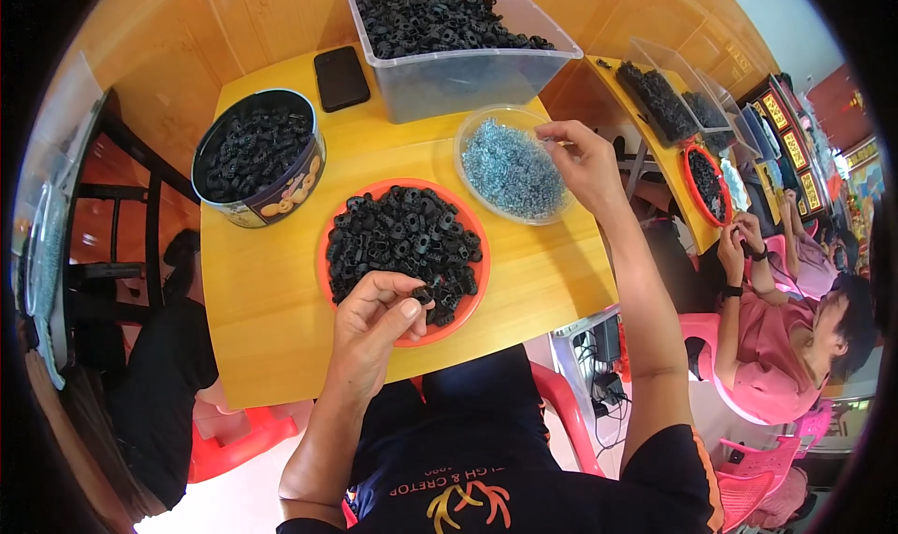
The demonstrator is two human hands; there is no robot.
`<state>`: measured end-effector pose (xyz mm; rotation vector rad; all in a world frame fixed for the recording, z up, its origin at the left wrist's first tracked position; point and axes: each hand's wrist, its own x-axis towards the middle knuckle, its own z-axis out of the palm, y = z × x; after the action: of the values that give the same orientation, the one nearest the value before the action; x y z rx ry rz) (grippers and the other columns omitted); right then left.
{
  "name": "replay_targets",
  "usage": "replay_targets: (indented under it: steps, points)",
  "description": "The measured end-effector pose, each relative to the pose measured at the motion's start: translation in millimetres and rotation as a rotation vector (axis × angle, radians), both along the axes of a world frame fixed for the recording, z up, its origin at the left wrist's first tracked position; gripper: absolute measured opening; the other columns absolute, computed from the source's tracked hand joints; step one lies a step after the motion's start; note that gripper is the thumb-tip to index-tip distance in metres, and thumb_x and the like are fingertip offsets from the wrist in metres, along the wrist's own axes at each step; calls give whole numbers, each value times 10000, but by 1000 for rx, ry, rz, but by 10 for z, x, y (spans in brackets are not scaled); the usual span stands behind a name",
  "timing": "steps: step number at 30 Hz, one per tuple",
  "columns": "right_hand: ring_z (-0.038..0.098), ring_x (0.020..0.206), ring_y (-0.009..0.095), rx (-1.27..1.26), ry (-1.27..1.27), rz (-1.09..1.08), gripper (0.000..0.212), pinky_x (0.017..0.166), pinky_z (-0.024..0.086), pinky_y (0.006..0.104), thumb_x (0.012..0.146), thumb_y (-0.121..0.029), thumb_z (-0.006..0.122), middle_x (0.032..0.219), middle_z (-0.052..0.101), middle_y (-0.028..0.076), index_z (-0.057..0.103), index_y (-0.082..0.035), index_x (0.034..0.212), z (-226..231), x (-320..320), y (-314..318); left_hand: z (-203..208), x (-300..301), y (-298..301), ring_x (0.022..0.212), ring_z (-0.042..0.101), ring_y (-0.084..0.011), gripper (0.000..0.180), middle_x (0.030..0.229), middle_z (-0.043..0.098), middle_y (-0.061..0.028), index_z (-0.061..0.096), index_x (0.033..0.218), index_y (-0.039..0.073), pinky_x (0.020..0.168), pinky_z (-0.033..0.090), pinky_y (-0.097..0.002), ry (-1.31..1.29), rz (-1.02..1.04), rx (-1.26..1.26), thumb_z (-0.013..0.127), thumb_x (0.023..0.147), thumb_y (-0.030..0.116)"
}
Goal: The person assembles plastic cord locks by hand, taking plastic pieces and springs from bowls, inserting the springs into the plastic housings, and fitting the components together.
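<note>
So, left hand (374,324) pinches a hollow black plastic part (423,296); right hand (582,165), narrow, load unclear, probably picks tiny translucent-blue bits (510,171) upper-centre; needs finesse next.

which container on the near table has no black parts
The round clear tub by the right hand: it holds small bluish pieces, while the orange plate, round tin and rectangular bin hold black parts.

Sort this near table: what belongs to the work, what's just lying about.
Likely for the work:
black part in the left hand
orange plate of black parts
clear tub of bluish pieces, by the right hand
tin and bin of black parts

Likely just lying about:
black phone-like slab
</note>
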<state>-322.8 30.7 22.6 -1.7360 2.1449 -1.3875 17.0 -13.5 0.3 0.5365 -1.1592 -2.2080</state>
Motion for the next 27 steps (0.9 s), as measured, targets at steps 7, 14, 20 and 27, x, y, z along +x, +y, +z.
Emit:
replay_targets:
  steps: [7, 14, 20, 27]
  points:
    - [640, 852, 92, 71, -153, -9, 220, 750, 502, 232, 908, 28, 556, 972, 668, 35, 631, 3, 1113, -47, 4, -28, 11, 7, 2, 752, 588, -99, 152, 944, 653, -73, 589, 1069, 29, 662, 474, -233, 3, 2, -1, 598, 920, 62]
    - [591, 788, 55, 118, -298, 4, 335, 703, 481, 194, 868, -25, 689, 906, 639, 17, 596, -5, 1189, 42, 58, 4, 33, 3, 27, 748, 584, -98, 159, 943, 650, -77, 589, 1073, 27, 664, 470, -232, 13, -2, -5, 602, 921, 71]
    - [586, 816, 60, 145, -459, 76, 305, 701, 481, 200, 874, -77, 703, 936, 641, 19, 618, -9, 1159, 10, -3, 21, 24, -14, 24, 749, 583, -101, 169, 938, 647, -77, 589, 1083, 27, 664, 468, -235, 9, 1, 9, 602, 920, 68]
    - [587, 873, 69, 198, -667, 190, 189, 740, 478, 228, 905, -73, 646, 969, 658, 16, 658, -7, 1081, 137, 38, 108, 19, -57, 13, 729, 579, -111, 179, 917, 640, -85, 589, 1089, 22, 647, 455, -239, 65, -14, 96, 601, 915, 59]
